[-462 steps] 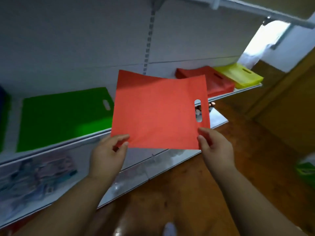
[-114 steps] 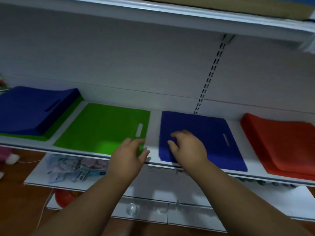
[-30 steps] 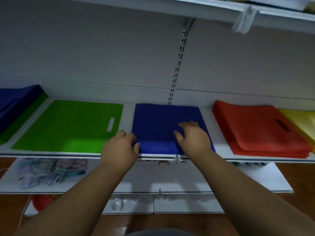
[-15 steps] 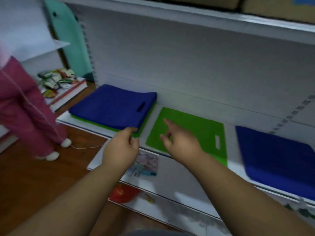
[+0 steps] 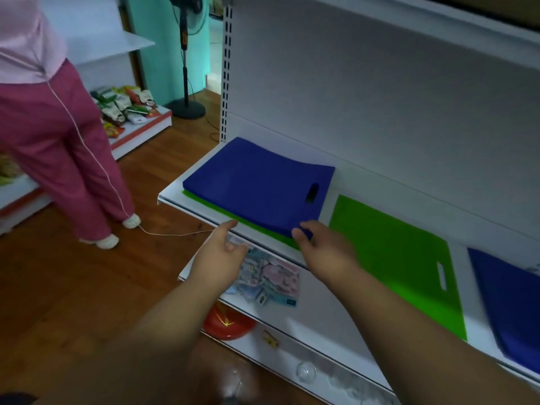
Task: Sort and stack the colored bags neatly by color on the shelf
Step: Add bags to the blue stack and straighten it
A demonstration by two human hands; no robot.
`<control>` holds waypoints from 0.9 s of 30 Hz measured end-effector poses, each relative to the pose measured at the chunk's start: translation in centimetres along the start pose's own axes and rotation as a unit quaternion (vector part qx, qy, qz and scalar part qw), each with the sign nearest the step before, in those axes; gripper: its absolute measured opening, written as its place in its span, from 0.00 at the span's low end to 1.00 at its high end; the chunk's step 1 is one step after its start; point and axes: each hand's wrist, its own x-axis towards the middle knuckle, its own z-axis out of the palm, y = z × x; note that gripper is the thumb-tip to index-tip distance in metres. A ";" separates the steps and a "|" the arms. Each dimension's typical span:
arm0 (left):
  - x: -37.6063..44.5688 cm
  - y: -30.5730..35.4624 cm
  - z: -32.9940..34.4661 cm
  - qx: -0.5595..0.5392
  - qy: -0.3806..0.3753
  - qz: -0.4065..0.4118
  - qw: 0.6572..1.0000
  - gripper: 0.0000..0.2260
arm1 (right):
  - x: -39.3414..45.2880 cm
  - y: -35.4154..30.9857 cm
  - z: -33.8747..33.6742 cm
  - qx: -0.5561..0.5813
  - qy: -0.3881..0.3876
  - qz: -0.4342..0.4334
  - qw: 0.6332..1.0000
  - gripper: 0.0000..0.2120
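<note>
A stack of blue bags lies at the left end of the white shelf, on top of green bags that show along its front edge. My right hand touches the front right corner of the blue stack, thumb at its edge; whether it grips is unclear. My left hand hovers open just below the shelf's front edge, holding nothing. To the right lie a single green bag and another blue bag pile at the frame's right edge.
A person in pink trousers stands on the wooden floor to the left, with a thin cord trailing. A standing fan is behind. The lower shelf holds packets; a red object sits beneath. Snack packs lie on a low shelf.
My view has swung left from the middle blue pile to the blue-on-green stack. Both hands left the middle pile and moved to the left stack's front edge.
</note>
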 end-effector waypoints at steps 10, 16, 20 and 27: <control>2.0 1.2 -1.1 -0.125 0.084 -0.039 0.988 0.16 | -0.5 0.3 0.3 0.117 0.126 0.042 0.984 0.01; 2.5 0.6 -0.7 -0.147 0.192 -0.046 0.969 0.06 | -1.4 2.4 -0.9 0.159 0.100 0.027 0.982 0.14; 1.0 0.9 0.2 -0.066 0.180 -0.007 0.981 0.05 | -2.9 5.7 -1.8 0.081 0.152 -0.013 0.985 0.16; -2.1 4.4 6.4 0.119 0.144 0.131 0.974 0.09 | -6.1 13.7 -5.4 0.004 0.304 -0.027 0.952 0.18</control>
